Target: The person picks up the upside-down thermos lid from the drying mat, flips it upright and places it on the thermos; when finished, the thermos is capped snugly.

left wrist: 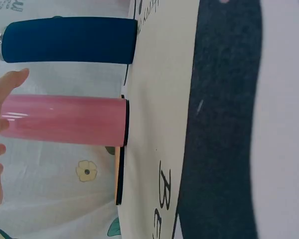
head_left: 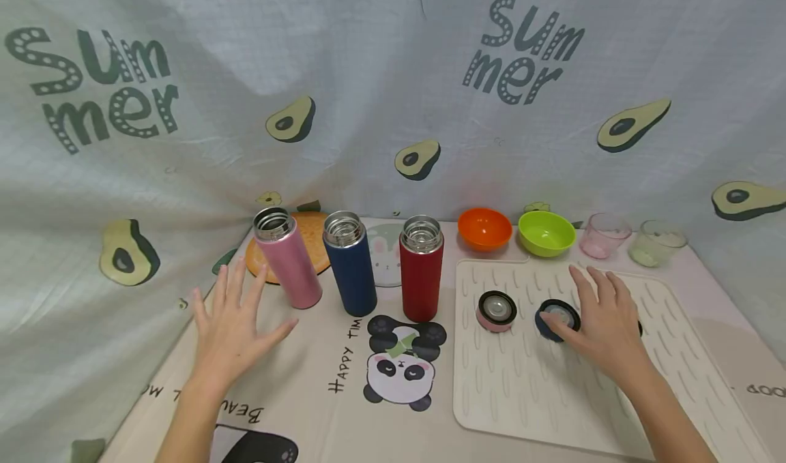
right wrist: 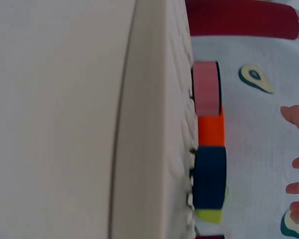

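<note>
"Which step?"
"Seemingly reaching: the left hand [head_left: 230,337] spread, empty, near the pink bottle [head_left: 291,265]; the right hand [head_left: 606,325] spread, empty, by the navy lid [right wrist: 209,177] on the mat [head_left: 522,395]."
"Next?"
"Probably gripping both."

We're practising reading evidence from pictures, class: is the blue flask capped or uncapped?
Uncapped: the blue flask stands with its steel mouth bare, and a blue lid lies apart on the mat.

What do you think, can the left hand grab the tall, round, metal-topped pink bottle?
Probably yes: the left hand is open near the pink bottle, and nothing seems to stand between them.
</note>
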Demonstrator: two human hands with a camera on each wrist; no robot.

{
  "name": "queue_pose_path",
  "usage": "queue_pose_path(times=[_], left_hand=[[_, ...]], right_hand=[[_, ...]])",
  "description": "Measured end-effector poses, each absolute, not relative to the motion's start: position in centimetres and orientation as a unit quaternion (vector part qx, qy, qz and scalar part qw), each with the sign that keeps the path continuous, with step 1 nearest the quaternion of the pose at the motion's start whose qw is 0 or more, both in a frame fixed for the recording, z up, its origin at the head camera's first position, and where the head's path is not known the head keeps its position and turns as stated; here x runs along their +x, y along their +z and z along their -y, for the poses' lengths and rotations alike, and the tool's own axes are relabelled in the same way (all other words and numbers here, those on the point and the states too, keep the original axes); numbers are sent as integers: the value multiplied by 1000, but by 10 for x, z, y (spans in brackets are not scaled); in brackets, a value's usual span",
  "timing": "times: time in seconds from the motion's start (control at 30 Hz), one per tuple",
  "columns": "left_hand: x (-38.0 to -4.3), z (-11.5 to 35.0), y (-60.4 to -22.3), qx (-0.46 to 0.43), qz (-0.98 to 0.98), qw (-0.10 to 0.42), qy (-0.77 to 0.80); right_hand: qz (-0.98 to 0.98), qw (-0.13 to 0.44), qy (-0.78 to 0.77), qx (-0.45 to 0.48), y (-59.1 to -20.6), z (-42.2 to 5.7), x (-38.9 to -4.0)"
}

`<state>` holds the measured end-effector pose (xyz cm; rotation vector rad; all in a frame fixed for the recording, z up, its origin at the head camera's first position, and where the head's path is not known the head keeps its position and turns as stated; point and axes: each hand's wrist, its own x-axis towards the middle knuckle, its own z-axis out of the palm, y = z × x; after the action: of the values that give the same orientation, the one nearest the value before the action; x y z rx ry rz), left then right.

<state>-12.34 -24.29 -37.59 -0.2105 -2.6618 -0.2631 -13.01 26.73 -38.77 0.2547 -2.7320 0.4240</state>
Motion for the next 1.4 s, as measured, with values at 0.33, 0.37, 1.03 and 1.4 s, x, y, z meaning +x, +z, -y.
queue_pose_path(times=[0.33,0.37,1.03,1.4], left_hand=[[-113,214,-380,-106,955,244,-135],[-111,210,-380,-110,954,244,-138],[-89,157,-387,-235,899,219,-298],[-97,133,-389,-230,886,83,-393]], right_hand=[[950,181,175,185,-412,-235,-144],[950,177,175,189,-415,-233,-145],[946,148,211,195,-453,-196,-157],[940,127,281,147,-442,-188,-154]])
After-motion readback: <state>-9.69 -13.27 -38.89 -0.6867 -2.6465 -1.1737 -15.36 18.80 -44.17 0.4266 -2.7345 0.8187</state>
